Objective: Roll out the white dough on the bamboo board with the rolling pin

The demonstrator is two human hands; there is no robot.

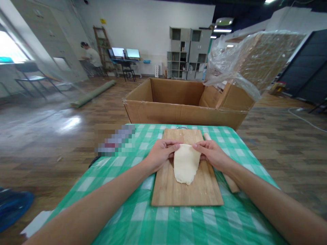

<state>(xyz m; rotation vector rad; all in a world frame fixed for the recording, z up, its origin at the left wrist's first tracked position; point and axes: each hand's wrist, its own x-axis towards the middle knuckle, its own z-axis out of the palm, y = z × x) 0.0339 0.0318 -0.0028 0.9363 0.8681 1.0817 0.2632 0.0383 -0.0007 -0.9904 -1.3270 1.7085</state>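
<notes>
A pale, flattened sheet of dough (pixel 187 165) is stretched between my two hands above a wooden cutting board (pixel 168 192). My left hand (pixel 163 152) pinches its upper left corner between thumb and fingers. At the upper right corner, my right hand (pixel 209 153) pinches it the same way. The sheet's lower edge is uneven and hangs towards me; whether it touches the board I cannot tell. To the right of the board lies a wooden rolling pin (pixel 231 183), partly hidden behind my right hand and forearm.
A green and white checked cloth (pixel 138 211) covers the table. On its far left lies a blurred-out object (pixel 116 140). Beyond the table stands a large open cardboard box (pixel 178 114) with plastic wrap (pixel 230 64). A person (pixel 92 58) sits far off at the left.
</notes>
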